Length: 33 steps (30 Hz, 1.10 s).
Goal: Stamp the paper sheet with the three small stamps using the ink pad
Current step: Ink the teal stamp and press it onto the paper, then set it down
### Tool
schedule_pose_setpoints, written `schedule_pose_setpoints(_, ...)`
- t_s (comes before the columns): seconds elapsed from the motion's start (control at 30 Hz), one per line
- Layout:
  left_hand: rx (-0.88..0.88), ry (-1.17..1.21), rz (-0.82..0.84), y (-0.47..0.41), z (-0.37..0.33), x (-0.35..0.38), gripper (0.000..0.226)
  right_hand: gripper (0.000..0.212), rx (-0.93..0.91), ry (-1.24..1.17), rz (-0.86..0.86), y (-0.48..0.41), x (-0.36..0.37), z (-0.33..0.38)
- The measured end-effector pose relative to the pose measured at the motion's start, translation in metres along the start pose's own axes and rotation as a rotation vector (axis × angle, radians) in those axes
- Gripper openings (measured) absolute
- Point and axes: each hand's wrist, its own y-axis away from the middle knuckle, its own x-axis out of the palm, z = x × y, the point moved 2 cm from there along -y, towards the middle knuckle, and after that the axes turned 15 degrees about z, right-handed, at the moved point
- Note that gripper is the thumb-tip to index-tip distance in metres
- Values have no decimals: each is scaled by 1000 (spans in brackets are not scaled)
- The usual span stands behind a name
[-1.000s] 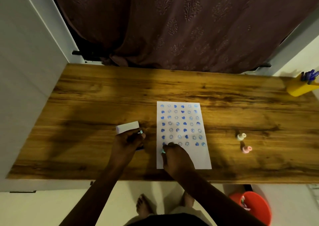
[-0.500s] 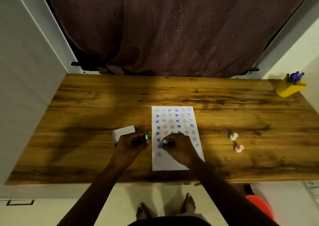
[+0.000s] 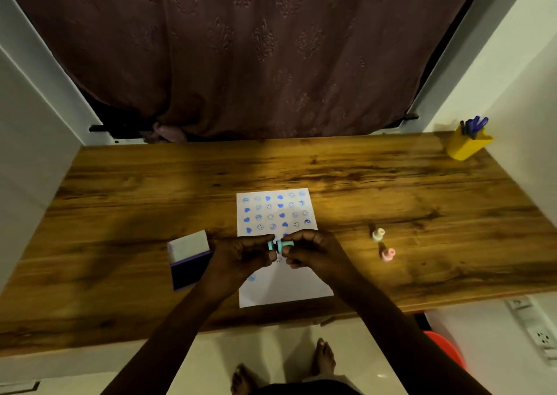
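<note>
A white paper sheet [image 3: 275, 289] with several rows of blue stamp marks lies at the table's middle. Above it my left hand [image 3: 244, 254] and my right hand [image 3: 313, 251] meet, both pinching a small teal stamp [image 3: 278, 245]; the left fingers hold what looks like its cap end. The ink pad [image 3: 188, 269] lies open left of my left hand, its white lid raised and its dark pad facing up. A cream stamp [image 3: 377, 234] and a pink stamp [image 3: 388, 254] stand on the wood right of the sheet.
A yellow cup [image 3: 465, 146] with blue pens stands at the table's far right corner. A dark curtain [image 3: 241, 54] hangs behind the wooden table [image 3: 120, 201]. An orange bucket [image 3: 446, 349] sits on the floor at the right. My bare feet show below the near edge.
My right hand has lifted off the sheet's lower left and my left hand has come away from the ink pad; the two now meet above the sheet around the teal stamp.
</note>
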Motion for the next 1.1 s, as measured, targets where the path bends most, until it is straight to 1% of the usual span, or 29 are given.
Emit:
schedule_pose_setpoints(0.1,17,-25,4,-6,-3,8,56,24,7,14,1,2,-7,0)
schedule_pose_setpoints(0.2,26,-47,10,-12,-6,15,60,25,-8,34,10,5,-14,-2)
schedule_pose_setpoints(0.33,25,-61,7,-19,-3,23,57,28,-3,38,35,8,-24,-2)
schedule_pose_setpoints(0.43,26,-116,2,-24,-5,27,62,29,-17,65,53,10,-30,0)
schedule_pose_setpoints(0.57,27,-146,37,-31,-10,33,64,32,-41,27,55,13,-40,-2)
schedule_pose_setpoints(0.7,79,-132,50,-37,-18,38,56,29,-67,-58,92,15,-51,-4)
schedule_pose_setpoints(0.9,65,-112,93,-49,-20,52,49,32,-10,-163,138,21,-68,-5)
schedule_pose_setpoints(1.0,93,-153,73,-61,-25,67,54,22,2,-226,135,27,-84,-5)
schedule_pose_setpoints(1.1,99,-174,37,-71,-23,83,52,28,27,-200,97,31,-98,-5)
